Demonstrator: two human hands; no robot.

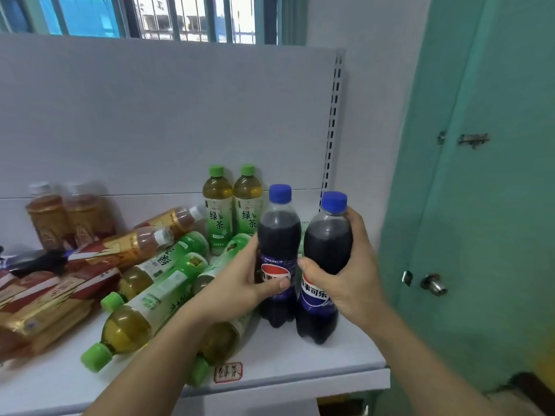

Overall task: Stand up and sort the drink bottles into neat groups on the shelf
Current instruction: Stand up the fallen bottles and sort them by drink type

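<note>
- While gripped mid-body, right cola [326,265] held upright by right hand [351,274], fingers wrapped round shoulder and label, thumb across front.
- Left cola [277,256] clasped the same way by left hand [243,283], thumb pressed on label, fingers curled behind.
- Both bases on or just above shelf [330,358], near its right end, bottles nearly touching side by side; contact with shelf not certain.
- Likely heavy for their size, being nearly full; rigid while capped, yet smooth plastic and glossy label probably slippery, so best taken at the waist round the label, not by the cap.
- Narrow lobed bases: judged tippy if set down askew or nudged.
- Just behind the colas, two green teas [232,208] standing upright against the back panel [150,115].
- Left of the colas, more green teas [144,307] lying on their sides in a heap, caps toward the front edge; round, likely to roll when one is pulled out.
- Further left of the colas, brown teas [126,244] lying across one another, two more [64,217] standing at the back.
- Right of the colas, beyond the shelf end, a green door [480,205].
</note>
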